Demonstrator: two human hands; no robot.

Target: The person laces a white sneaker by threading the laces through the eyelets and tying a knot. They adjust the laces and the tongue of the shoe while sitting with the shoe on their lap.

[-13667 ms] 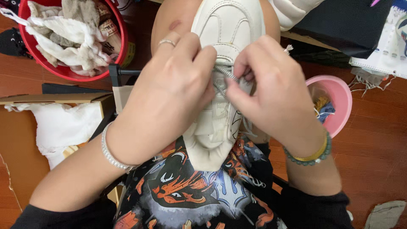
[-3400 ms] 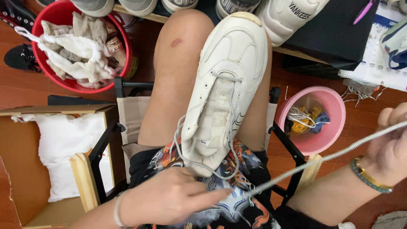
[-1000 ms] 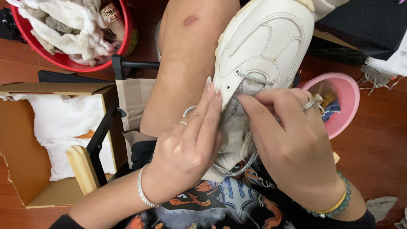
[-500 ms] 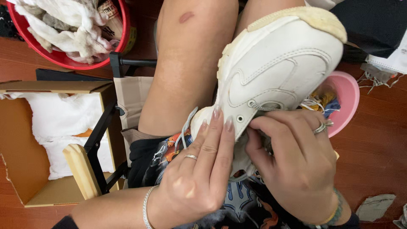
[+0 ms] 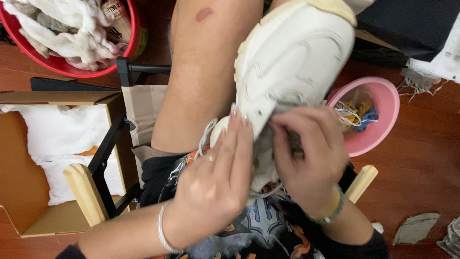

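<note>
My left hand (image 5: pixel 215 184) lies flat, fingers straight and together, against the side of the white sneaker (image 5: pixel 292 62) that sits on my lap at the centre of the frame, toe toward the top. My right hand (image 5: pixel 311 158) is curled closed at the shoe's lace area, pinching something there; I cannot tell exactly what. A loop of grey lace (image 5: pixel 206 134) hangs beside my left fingertips. A pink bowl (image 5: pixel 378 120) sits at right, a red basin (image 5: pixel 62 69) upper left
</note>
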